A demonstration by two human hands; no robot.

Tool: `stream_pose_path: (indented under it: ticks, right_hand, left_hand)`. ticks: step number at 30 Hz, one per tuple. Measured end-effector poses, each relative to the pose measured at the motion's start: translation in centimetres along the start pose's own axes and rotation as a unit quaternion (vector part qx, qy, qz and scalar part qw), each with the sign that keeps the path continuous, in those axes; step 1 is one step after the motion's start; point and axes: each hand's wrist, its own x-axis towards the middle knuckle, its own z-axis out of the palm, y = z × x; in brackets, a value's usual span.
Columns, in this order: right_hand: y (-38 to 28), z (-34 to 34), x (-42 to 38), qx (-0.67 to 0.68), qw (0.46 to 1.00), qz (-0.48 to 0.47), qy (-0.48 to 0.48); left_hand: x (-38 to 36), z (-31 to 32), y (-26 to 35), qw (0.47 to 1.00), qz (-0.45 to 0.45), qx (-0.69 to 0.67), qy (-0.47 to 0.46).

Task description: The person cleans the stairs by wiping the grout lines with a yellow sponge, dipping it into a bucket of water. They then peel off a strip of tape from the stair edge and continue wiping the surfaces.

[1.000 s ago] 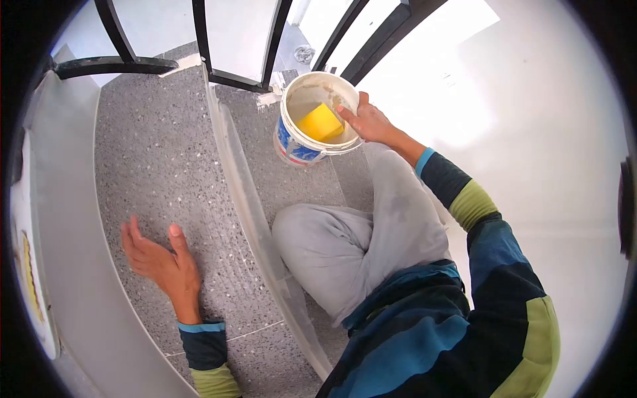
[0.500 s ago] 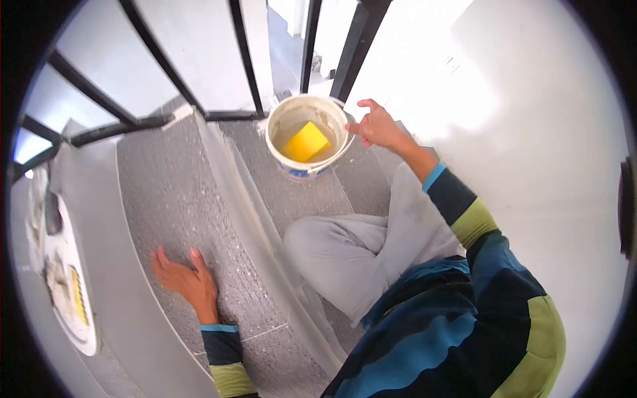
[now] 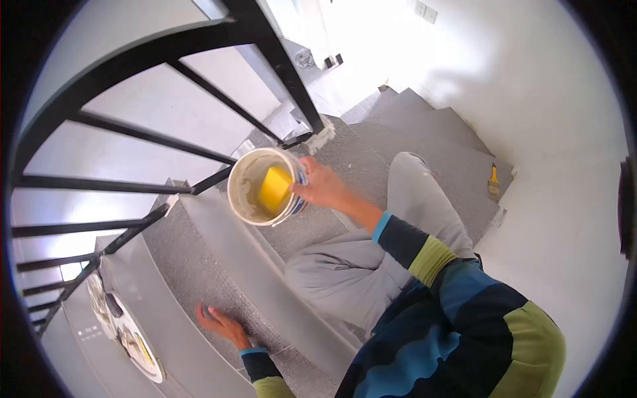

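Observation:
My right hand (image 3: 324, 186) is closed on the rim of a white bucket (image 3: 296, 174), its thumb over the edge and its fingers on the outer wall. Tilted toward me, the bucket shows a yellow sponge (image 3: 275, 189) inside and pale residue on its inner wall. Lower left, my left hand (image 3: 224, 326) rests low over a grey speckled stair tread (image 3: 196, 265), fingers apart and holding nothing.
Black metal railing (image 3: 142, 134) runs along the left, close to the bucket. A white oval lid (image 3: 151, 366) carrying tools lies on a step at lower left. On the right, a yellow-handled paintbrush (image 3: 494, 180) lies on a stair near the white wall (image 3: 557, 199).
My right hand has closed on the bucket's rim, and the bucket is now tilted, nearer the railing. The view has turned, bringing the paintbrush and lower steps into sight. My left hand stays open.

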Motion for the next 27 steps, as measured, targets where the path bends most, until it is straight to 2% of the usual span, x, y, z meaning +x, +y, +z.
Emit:
stream_pose_path:
  ticks: [1, 2, 3, 5, 6, 8, 10, 11, 13, 14, 16, 17, 19, 21, 23, 25, 27]
  right_hand:
    - [0.8, 0.0, 0.2, 0.01, 0.999, -0.033, 0.039]
    - [0.6, -0.7, 0.0, 0.087, 0.996, 0.035, 0.011]
    - [0.2, -1.0, -0.4, 0.093, 0.994, 0.046, 0.015]
    - [-0.4, -0.6, -0.8, 0.185, 0.981, 0.057, 0.028]
    - [-0.1, 0.6, -0.8, 0.143, 0.986, -0.021, 0.081]
    - [-0.9, 2.0, -0.6, 0.14, 0.984, -0.037, 0.103]
    - [-2.3, 3.0, -0.1, 0.139, 0.936, -0.207, 0.247]
    - [-2.6, 3.1, 0.0, 0.137, 0.939, -0.201, 0.243]
    - [-3.6, 2.8, 0.7, 0.244, 0.958, -0.125, 0.085]
    - [-3.8, 2.3, 1.1, 0.239, 0.96, -0.129, 0.076]
    - [-4.6, 0.6, 2.2, 0.261, 0.956, -0.117, -0.07]
    - [-5.3, -0.1, 2.7, 0.259, 0.954, -0.127, -0.083]
    - [-7.2, -1.3, 3.3, 0.281, 0.929, -0.086, -0.226]
    - [-8.2, -0.6, 4.1, 0.324, 0.91, -0.071, -0.248]
    - [-9.5, 0.7, 4.5, 0.369, 0.888, -0.056, -0.268]
    - [-10.7, 1.7, 4.7, 0.329, 0.907, -0.028, -0.26]
    - [-11.1, 2.3, 4.8, 0.297, 0.922, -0.042, -0.244]
  left_hand:
    - [-0.6, -0.1, -1.0, 1.0, -0.003, 0.006, 0.023]
    - [-1.0, -0.3, -1.9, 0.999, -0.005, 0.013, 0.045]
    - [-1.5, -0.5, -2.1, 0.999, 0.0, 0.019, 0.033]
    - [-2.0, -0.8, -2.4, 0.997, -0.011, 0.049, 0.053]
    - [-2.0, -0.9, -2.4, 0.998, -0.011, 0.048, 0.041]
    - [-1.8, -1.0, -2.2, 0.99, -0.018, 0.133, 0.042]
    - [-1.9, -1.0, -2.5, 0.991, -0.02, 0.134, 0.024]
    - [-1.8, -1.0, -2.5, 0.991, -0.02, 0.131, 0.021]
    - [-1.6, -1.5, -1.8, 0.99, -0.043, 0.131, 0.009]
    - [-1.6, -1.8, -1.2, 0.989, -0.044, 0.14, -0.013]
    - [-1.7, -1.2, -2.2, 0.99, -0.042, 0.134, -0.019]
    - [-2.2, -1.1, -2.8, 0.99, -0.051, 0.134, -0.005]
    - [-1.8, -1.3, -1.6, 0.984, -0.073, 0.163, -0.015]
    - [-1.9, -1.2, -1.3, 0.985, -0.074, 0.157, -0.002]
    - [-1.9, -1.3, -2.6, 0.977, -0.06, 0.207, 0.006]
    - [-1.9, -1.8, -2.7, 0.973, -0.054, 0.224, 0.01]
    - [-2.0, -1.1, -2.8, 0.97, -0.059, 0.237, 0.015]
